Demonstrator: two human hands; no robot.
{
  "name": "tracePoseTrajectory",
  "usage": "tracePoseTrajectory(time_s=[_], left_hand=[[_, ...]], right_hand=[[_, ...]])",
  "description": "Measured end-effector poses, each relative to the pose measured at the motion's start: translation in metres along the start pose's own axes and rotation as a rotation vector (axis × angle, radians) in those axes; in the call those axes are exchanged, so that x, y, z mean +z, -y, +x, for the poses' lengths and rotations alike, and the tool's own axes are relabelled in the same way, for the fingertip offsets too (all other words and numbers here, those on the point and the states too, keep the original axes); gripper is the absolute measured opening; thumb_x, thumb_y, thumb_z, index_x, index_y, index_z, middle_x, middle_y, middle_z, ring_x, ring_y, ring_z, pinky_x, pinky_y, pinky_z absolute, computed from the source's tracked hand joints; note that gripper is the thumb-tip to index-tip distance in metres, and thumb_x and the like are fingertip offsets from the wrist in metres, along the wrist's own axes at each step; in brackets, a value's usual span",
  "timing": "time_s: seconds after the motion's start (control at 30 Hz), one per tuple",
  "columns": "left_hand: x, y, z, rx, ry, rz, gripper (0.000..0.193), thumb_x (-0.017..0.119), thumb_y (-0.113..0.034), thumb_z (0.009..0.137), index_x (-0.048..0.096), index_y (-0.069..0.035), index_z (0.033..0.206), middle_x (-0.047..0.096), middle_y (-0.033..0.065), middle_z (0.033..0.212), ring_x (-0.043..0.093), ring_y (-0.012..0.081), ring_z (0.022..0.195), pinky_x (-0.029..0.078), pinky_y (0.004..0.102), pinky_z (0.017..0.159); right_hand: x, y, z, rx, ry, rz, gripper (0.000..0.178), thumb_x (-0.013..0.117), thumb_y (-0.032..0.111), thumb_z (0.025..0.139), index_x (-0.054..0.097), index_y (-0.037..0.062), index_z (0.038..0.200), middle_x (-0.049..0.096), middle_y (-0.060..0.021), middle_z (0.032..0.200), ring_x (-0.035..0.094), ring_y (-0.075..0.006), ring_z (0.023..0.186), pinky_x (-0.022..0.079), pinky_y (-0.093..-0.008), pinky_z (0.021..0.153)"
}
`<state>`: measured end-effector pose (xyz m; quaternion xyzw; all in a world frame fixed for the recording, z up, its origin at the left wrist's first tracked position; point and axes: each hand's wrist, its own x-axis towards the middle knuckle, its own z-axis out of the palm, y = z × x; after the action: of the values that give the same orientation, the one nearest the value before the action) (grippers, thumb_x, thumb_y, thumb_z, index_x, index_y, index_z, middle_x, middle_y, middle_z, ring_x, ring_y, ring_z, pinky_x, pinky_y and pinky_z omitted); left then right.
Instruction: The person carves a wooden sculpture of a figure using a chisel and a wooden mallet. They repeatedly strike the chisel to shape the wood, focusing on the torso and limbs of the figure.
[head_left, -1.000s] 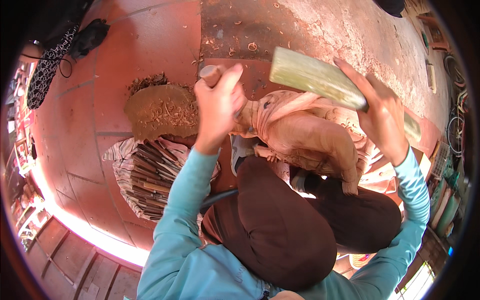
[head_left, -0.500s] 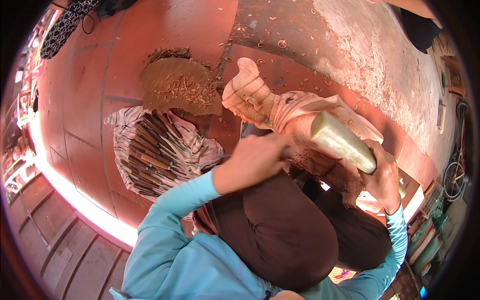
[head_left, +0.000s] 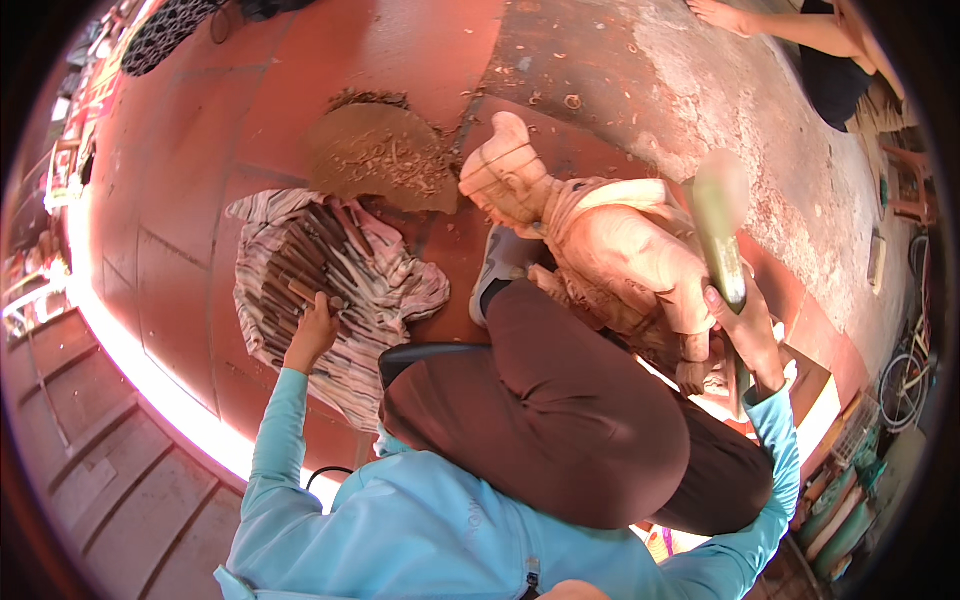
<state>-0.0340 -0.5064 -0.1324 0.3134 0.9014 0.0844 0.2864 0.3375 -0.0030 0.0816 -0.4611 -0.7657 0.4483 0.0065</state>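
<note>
My left hand (head_left: 314,334) reaches down to several wood-handled carving chisels (head_left: 335,245) on a striped cloth (head_left: 375,375). Its fingers are closed at the handles, seemingly around one chisel, though the fingertips are partly hidden. My right hand (head_left: 748,335) grips a pale green, club-shaped mallet (head_left: 722,250), its thick head upward and blurred. Beside that hand a carved wooden figure (head_left: 625,245) leans with its head to the left, against my legs. Its head has a pointed top, and dark lines run across the wood.
A brown rounded board (head_left: 385,150) strewn with wood shavings lies beyond the cloth on red floor tiles (head_left: 190,190). Another person's bare arm (head_left: 805,32) shows at the upper right. A bicycle (head_left: 905,385) stands at the far right, and a patterned bag-like item (head_left: 165,40) lies upper left.
My left hand has moved from beside the figure leftward to the chisels. The mallet has swung from slanting across the figure to nearly upright. The other person's arm has come further into view.
</note>
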Motion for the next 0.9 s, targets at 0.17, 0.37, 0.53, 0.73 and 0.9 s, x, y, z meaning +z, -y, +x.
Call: tracePoseTrajectory(time_s=[0.17,0.37,0.53,0.73,0.9], left_hand=[[0.003,0.017,-0.043,-0.456,0.010,-0.581,0.031,0.056,-0.013,0.090,0.037,0.000,0.109,0.056,0.0111,0.071,0.058,0.0180,0.059,0.046,0.0337,0.049],[0.030,0.062,-0.056,-0.555,-0.143,-1.039,0.034,0.064,-0.017,0.078,0.051,-0.004,0.106,0.053,0.0027,0.072,0.050,0.0122,0.052,0.043,0.0274,0.044],[-0.015,0.044,-0.057,-0.679,-0.200,-0.919,0.056,0.072,-0.021,0.075,0.048,-0.004,0.123,0.060,0.0056,0.106,0.062,0.0188,0.087,0.057,0.0334,0.053],[-0.002,0.014,-0.055,-0.602,-0.485,-0.969,0.067,0.065,-0.012,0.083,0.025,-0.011,0.137,0.046,0.0255,0.125,0.062,0.0323,0.092,0.059,0.0407,0.061],[0.034,0.067,-0.039,-0.560,-0.373,-0.579,0.037,0.061,-0.016,0.084,0.051,-0.011,0.119,0.047,0.0252,0.117,0.053,0.0382,0.102,0.049,0.0433,0.079]], right_hand=[[-0.002,0.008,0.001,0.063,0.058,0.019,0.052,0.067,0.031,0.086,0.050,0.0004,0.124,0.059,-0.0018,0.085,0.052,-0.0091,0.069,0.045,-0.0246,0.061],[-0.002,0.019,-0.007,0.149,0.094,0.001,0.047,0.066,0.037,0.085,0.054,0.0001,0.113,0.054,-0.0021,0.085,0.049,-0.0097,0.074,0.041,-0.0251,0.064],[0.004,0.010,-0.010,0.186,0.080,0.122,0.045,0.066,0.039,0.085,0.055,0.0029,0.109,0.052,-0.0003,0.076,0.049,-0.0077,0.065,0.041,-0.0238,0.055],[0.007,0.012,-0.016,0.179,0.046,0.085,0.044,0.066,0.040,0.085,0.054,0.0035,0.108,0.051,0.0002,0.074,0.049,-0.0079,0.062,0.040,-0.0236,0.053],[0.006,0.008,-0.019,0.175,0.027,0.102,0.044,0.065,0.040,0.085,0.054,0.0041,0.108,0.050,0.0007,0.072,0.049,-0.0080,0.060,0.040,-0.0234,0.051]])
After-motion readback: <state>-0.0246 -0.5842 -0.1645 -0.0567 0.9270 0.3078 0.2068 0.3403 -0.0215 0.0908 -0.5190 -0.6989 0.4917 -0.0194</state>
